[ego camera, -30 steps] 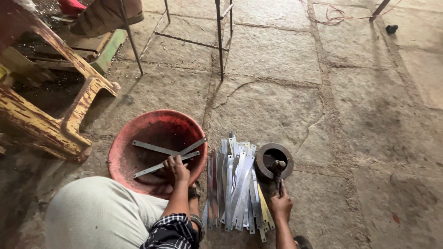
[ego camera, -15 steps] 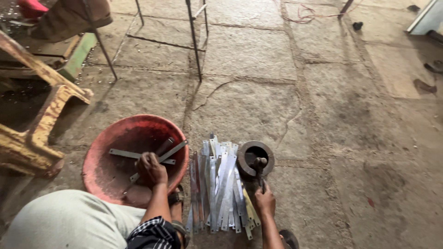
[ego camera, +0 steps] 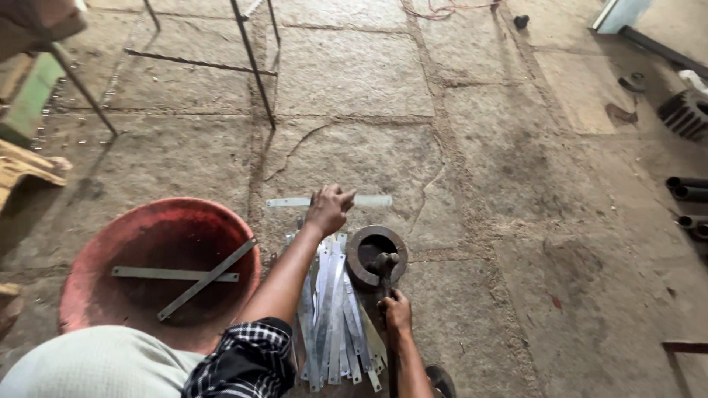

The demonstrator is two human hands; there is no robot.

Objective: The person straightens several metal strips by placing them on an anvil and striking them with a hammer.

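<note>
A: Widest thing first: the cracked grey stone floor (ego camera: 516,221), and low on the left sits the round red metal basin (ego camera: 158,250) with two flat grey metal strips (ego camera: 184,276) crossed inside it.

B: Just right of the basin, the fanned heap of pale metal strips (ego camera: 335,317) lies on the floor, running from the person's knee up toward the ring.

A: That's the dark, heavy round iron ring (ego camera: 376,254), touching the heap's right edge, its hollow centre open to view.

B: Now the grips. The left hand (ego camera: 330,208) reaches out past the heap, its grip wrapped closed around one long pale metal strip (ego camera: 295,202), which lies crosswise on the floor and sticks out either side of the fist.

A: And the right hand (ego camera: 397,309), below the ring, has its grip clamped tight on the handle of a dark hammer (ego camera: 385,264), whose head rests on the ring's near rim.

B: Checked sleeve (ego camera: 243,357) on the left arm, low in the picture.
</note>
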